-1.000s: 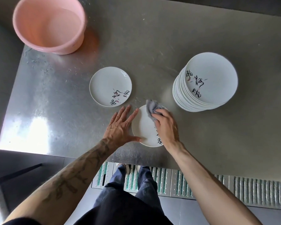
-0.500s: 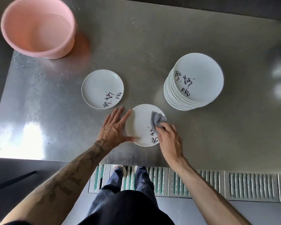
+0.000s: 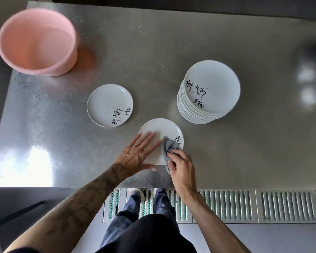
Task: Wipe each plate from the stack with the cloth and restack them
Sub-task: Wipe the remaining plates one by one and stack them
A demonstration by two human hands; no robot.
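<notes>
Head view shows a steel table [image 3: 226, 161] with the near plate [image 3: 160, 130] as the landmark for everything else. That plate lies flat close to the table's front edge, directly ahead of the person.

The left hand [image 3: 135, 154] lies open and flat, fingers spread, its fingertips on the plate's left part and its palm on the table just off the rim; it grips nothing and seems only to pin the plate down. The right hand [image 3: 181, 168] is closed around a grey cloth [image 3: 169, 148], bunched and pressed on the plate's right side, just beside the painted characters near the rim.

Up and to the right of the plate stands the stack [image 3: 208, 94], many plates high and leaning a little, near but not touching. Up and to the left lies a single plate [image 3: 108, 101], flat on the table and apart from the near one; it is probably the start of the wiped pile. Well beyond that, far to the upper left, sits a pink bucket [image 3: 36, 42].

The cloth sits at the plate's near right, so the unwiped run appears to lie away and leftward across the plate's face, toward the left fingertips. The plate is round, so no axis matters; what matters is that the left hand is the nearer one to the single plate, and the right hand is nearer the stack. Wiping looks well short of finished overall, given the height of the stack.
</notes>
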